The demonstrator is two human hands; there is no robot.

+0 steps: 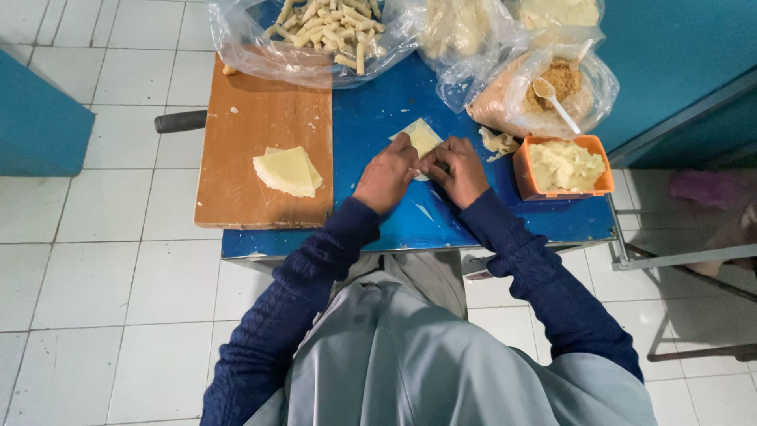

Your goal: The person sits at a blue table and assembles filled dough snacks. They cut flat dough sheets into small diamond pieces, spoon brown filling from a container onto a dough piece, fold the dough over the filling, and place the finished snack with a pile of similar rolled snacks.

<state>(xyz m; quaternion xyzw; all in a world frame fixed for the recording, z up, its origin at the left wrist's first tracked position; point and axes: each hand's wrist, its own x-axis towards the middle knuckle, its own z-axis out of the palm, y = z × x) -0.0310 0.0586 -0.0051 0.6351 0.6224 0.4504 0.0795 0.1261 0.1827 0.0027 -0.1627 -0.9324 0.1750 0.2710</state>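
A pale yellow square wrapper (423, 136) lies on the blue table (371, 118) in front of me. My left hand (386, 177) and my right hand (456, 170) both press on its near edge, fingers curled over the fold. Whether filling lies under the fold is hidden by my fingers. A stack of the same wrappers (287, 170) rests on the wooden board (236, 142) to the left.
An orange tub of pale filling (564, 166) stands right of my hands. A clear bag of crumbs with a white spoon (552, 93) sits behind it. A bag of finished rolls (331, 28) lies at the back. White tiled floor surrounds the small table.
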